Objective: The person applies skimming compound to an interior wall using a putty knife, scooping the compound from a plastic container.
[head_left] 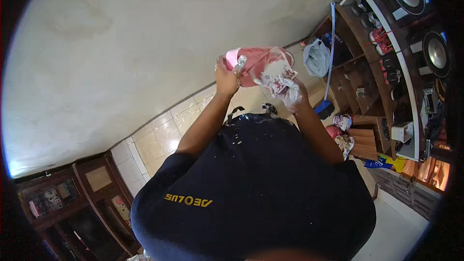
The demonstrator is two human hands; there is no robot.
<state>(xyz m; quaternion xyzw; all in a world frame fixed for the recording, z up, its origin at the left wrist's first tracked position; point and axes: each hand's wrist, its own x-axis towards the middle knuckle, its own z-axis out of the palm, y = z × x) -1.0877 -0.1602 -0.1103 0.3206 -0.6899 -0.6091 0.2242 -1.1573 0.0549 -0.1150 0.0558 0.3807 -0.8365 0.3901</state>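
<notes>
Red piece: a pinkish-red, soft-looking item is up in front of the chest, between the two hands; its exact kind cannot be told. Left end is paler pink.
Foam: white lather lies thick over the right part of the red piece.
Left hand: the left hand is curled round the left end of the red piece, thumb on the near face, lather on the thumb.
Right hand: the right hand is at the lower right end of the red piece, heavily lathered. Foam hides the fingers; how far they are bent, and whether they also grip a tool, cannot be told.
Shirt: dark navy shirt, yellow lettering, white flecks near its front edge.
Floor: shiny cream tiles beneath the arms, along a pale wall.
Broom: blue-headed broom, its long pale-blue handle leaning across the shelf front.
Bag: whitish plastic bag just left of the broom handle.
Shelf: brown wooden shelf at right, with several shoes along its white-edged side.
Discs: two round silver discs with black rims, upper right.
Cabinet: dark wooden cabinet, lower left.
</notes>
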